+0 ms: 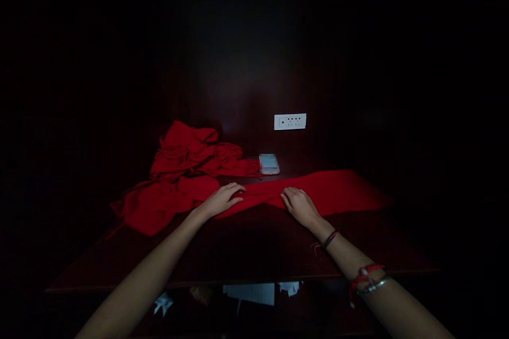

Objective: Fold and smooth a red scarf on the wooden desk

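A long red scarf (340, 190) lies stretched across the dark tabletop, its left part bunched up and its right part flatter. My left hand (222, 199) is on the scarf near its middle, fingers and thumb closed on the cloth. A short way to the right, my right hand (301, 205) grips the near edge with bent fingers. Between the two hands the cloth is drawn into a shallow crease. Behind the left part sits a heap of red fringed scarves (191, 150), loosely crumpled.
A small pale packet (269, 164), blurred on its face, lies behind the scarf. A white wall socket (290, 121) is on the dark back wall. Below the table's front edge (191, 282) are white papers (254, 293) and crumpled pieces. The surroundings are very dark.
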Demonstrator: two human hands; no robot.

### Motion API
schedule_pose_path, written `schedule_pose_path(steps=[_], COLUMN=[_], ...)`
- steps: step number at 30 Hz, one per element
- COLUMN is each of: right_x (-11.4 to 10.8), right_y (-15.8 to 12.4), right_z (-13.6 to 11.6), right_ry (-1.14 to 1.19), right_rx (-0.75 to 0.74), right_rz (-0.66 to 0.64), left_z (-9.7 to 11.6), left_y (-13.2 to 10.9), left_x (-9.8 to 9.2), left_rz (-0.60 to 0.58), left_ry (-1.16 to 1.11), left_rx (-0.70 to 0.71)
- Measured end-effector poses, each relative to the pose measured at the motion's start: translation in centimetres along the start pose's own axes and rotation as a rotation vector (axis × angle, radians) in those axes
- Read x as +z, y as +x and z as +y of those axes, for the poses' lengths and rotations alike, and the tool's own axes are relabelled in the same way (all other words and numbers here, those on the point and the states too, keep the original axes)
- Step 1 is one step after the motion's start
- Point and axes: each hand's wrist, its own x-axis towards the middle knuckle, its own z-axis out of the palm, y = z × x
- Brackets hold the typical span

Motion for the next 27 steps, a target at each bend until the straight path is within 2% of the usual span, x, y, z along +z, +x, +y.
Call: schedule_pose_path(steps=[8,14,18,21,27], right_x=[-0.1,-0.3,-0.1,0.1,-0.2], right_y=[-0.1,-0.3,-0.3,-0.3,-0.4], right_z=[0.2,0.3,0.6,0.8,0.8], right_ry=[0.026,0.092,0.117,0.139,0.203], right_rx=[0.021,0.002,-0.02,-0.049,-0.094], right_rz=[-0.016,-0.067,-0.065,-0.061,0.032], left_z=[1.1,2.2,3.0,3.2,3.4], left_y=[-0.4,-0.7,-0.9,-1.0,-0.9], left_x=[-1.0,-1.3,-1.1,-0.9,-2.0], left_rz=[0.093,-0.098,-0.145,-0.101,0.128], left_ry=[0.081,0.168,0.235,0.319,0.345], left_rx=[0.045,0.189,0.277,0.283,0.226])
